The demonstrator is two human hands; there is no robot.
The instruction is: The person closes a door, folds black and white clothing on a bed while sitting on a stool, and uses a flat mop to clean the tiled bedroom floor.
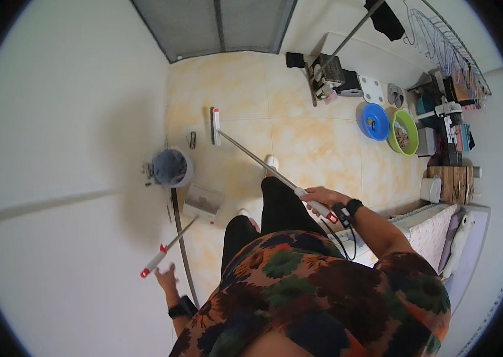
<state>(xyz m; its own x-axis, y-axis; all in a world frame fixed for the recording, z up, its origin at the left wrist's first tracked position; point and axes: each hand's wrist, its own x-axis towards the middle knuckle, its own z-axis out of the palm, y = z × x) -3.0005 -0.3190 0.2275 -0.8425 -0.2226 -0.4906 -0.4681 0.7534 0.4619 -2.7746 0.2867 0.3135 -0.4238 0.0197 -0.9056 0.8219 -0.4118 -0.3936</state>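
My right hand [326, 198] grips the grey-and-red handle end of a broom [256, 159]. Its metal pole slants away to the upper left, and the narrow white broom head [216, 126] is at the tile floor. At the lower left, my left hand [167, 277] has its fingers apart beside the grip of a long-handled dustpan [156, 260]; whether a fingertip touches the grip is unclear. The dustpan's pan [203, 204] lies on the floor and has dark debris in it. Just beyond it stands a lined trash bin [172, 167] against the wall.
A small dark object [192, 140] lies beside the bin. To the right are a blue basin [376, 122], a green basin [403, 133], a white scale [371, 89], grey slippers [395, 95] and a boxed rack [329, 70]. A bed [432, 227] borders the lower right. Hangers [441, 44] hang above.
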